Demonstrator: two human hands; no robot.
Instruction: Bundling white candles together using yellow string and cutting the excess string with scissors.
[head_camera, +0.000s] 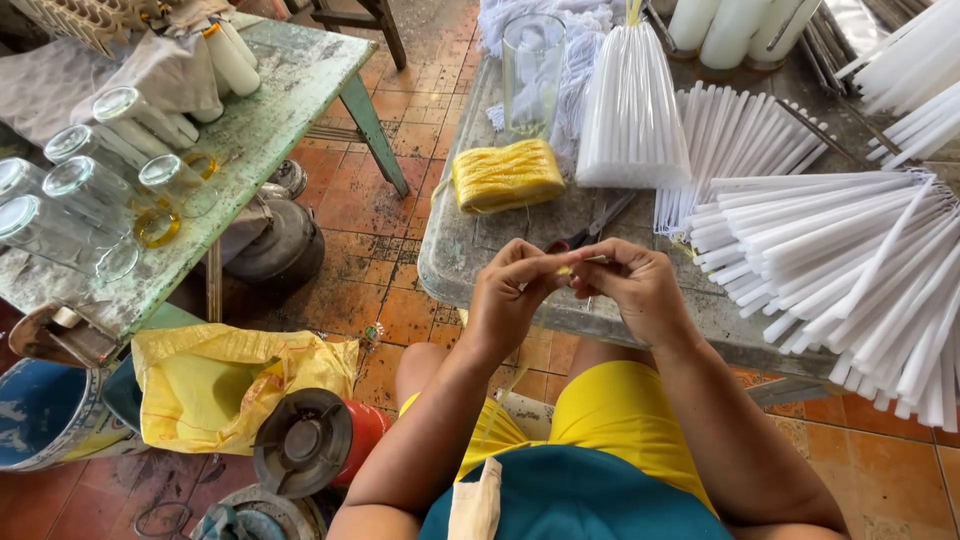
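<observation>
My left hand (510, 295) and my right hand (637, 290) meet just above the near edge of a worn grey table (455, 250). Their fingertips pinch a short piece of yellow string (566, 268) between them, together with what looks like a thin white end. A skein of the same yellow string (506, 175) lies on the table beyond my left hand. Scissors (592, 230) rest just past my fingers. A tied, upright bundle of thin white candles (630, 105) stands behind them.
Loose white candles (850, 260) fan out over the table's right side. An empty glass (532, 72) stands at the back. A green table (290, 95) on the left carries several glasses lying down. On the tiled floor sit a yellow bag (215, 385), a red stove and a blue bucket.
</observation>
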